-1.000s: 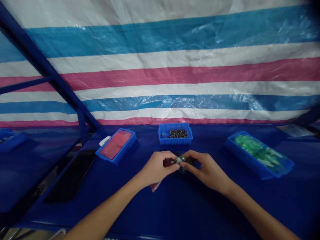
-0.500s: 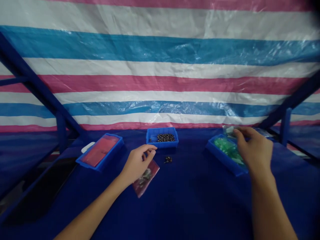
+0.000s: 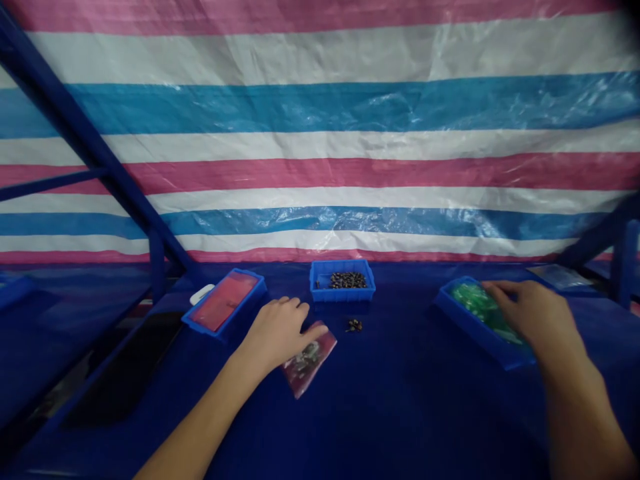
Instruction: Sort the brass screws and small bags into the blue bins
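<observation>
My left hand point(image 3: 277, 331) rests on the blue table cover, its thumb side against the upper end of a small clear plastic bag point(image 3: 309, 360). The bag lies flat and shows red and green through it. My right hand point(image 3: 530, 310) reaches over a long blue plastic tray point(image 3: 480, 330) of green parts in clear wrapping point(image 3: 483, 308), fingers extended. It hides the tray's right part. A small clump of dark parts point(image 3: 354, 325) sits on the table between my hands.
A small blue tray point(image 3: 343, 281) of dark parts stands at the back centre. A blue tray of red sheets point(image 3: 223, 301) and a white object point(image 3: 201, 294) lie to the left. A clear bag point(image 3: 557, 277) lies at the back right. Blue metal bars and a striped tarpaulin point(image 3: 320, 173) rise behind.
My hands separated, and the bag now lies on the table. The dark clump appeared on the table. My right hand moved to the green tray, then lowered over it, with no clear item visible in it.
</observation>
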The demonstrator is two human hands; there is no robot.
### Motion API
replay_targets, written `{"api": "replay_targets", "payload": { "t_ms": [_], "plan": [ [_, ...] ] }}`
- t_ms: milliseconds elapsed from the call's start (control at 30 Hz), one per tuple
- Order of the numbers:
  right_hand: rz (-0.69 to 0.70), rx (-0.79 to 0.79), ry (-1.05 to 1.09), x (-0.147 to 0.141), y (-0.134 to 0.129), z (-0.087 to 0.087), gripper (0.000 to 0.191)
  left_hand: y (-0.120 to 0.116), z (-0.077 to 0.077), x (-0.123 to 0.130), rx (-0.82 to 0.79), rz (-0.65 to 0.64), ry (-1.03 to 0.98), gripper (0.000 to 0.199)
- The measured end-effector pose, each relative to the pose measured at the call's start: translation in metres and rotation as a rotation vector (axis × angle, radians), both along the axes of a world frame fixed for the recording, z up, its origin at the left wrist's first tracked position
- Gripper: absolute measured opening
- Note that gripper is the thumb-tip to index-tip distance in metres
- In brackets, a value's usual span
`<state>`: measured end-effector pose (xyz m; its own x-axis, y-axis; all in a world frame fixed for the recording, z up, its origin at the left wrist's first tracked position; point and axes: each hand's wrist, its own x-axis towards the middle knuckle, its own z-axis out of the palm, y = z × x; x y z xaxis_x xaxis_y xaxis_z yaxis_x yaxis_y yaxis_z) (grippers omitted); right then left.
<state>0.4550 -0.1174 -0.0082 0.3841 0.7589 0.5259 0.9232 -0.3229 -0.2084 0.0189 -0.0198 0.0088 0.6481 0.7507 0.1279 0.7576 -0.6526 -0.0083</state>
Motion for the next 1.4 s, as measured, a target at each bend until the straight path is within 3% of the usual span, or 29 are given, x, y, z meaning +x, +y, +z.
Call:
{"api": "replay_targets", "payload": {
  "t_ms": [133,200,233,367,433,500,667,767,900,1233,1300,1400],
  "plan": [
    [-0.108,0.279,-0.191,-0.040,0.005,0.017,0.035,-0.005,0.002,-0.003,-0.165,0.046,0.023,0.057],
    [-0.040,0.325,-0.159,-0.075,0.012,0.022,0.030,-0.004,-0.001,-0.004,-0.215,0.025,0.016,0.055],
    [0.051,0.334,-0.141,-0.095,0.015,0.022,0.027,-0.002,-0.003,-0.004,-0.241,0.002,0.011,0.052],
    [0.654,0.157,0.020,-0.175,0.024,0.003,0.018,0.004,-0.008,-0.006,-0.328,-0.053,-0.054,0.044],
    [0.810,0.029,0.068,-0.203,0.022,-0.009,0.019,0.007,-0.008,-0.008,-0.369,-0.043,-0.129,0.036],
    [0.883,-0.067,0.101,-0.217,0.019,-0.017,0.022,0.007,-0.007,-0.008,-0.435,-0.030,-0.259,0.030],
    [0.833,-0.108,0.284,-0.215,0.017,-0.012,0.036,0.004,-0.004,-0.001,-0.810,-0.098,-0.732,0.035],
    [0.843,-0.180,0.507,-0.211,0.015,0.000,0.028,-0.002,-0.005,0.007,-0.983,-0.190,-0.915,0.037],
    [0.915,-0.332,0.805,-0.216,0.010,0.007,0.024,-0.011,-0.008,0.015,-0.954,-0.198,-0.976,0.032],
    [0.740,-0.131,1.226,-0.210,0.018,-0.003,0.028,-0.008,-0.020,0.022,-1.116,-0.074,-1.216,0.047],
    [0.752,-0.119,1.299,-0.212,0.019,-0.003,0.028,-0.010,-0.020,0.023,-1.170,-0.049,-1.231,0.054],
    [0.873,-0.203,1.341,-0.217,0.017,-0.004,0.025,-0.012,-0.020,0.024,-1.203,-0.020,-1.272,0.054]
  ]
}}
